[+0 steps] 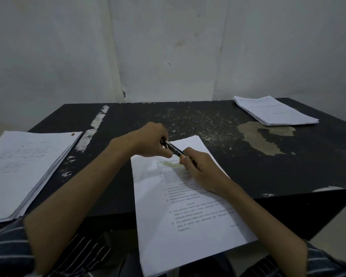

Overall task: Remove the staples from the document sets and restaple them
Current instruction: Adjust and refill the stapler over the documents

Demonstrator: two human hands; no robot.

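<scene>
While the document set (190,212) lies at the near edge of the black worktop (268,176), its lower part hanging over toward the person, both hands meet at its top left corner. The left hand (150,142) has its fingers curled round the far end of a dark slim tool (175,149) (stapler or remover, I cannot tell which), and the right hand (200,168) grips the near end, fingers wrapped about it, wrist resting on the page. A thick stack (24,172) of papers lies at the worktop's left edge; a smaller stack (276,111) sits at the far right corner.
</scene>
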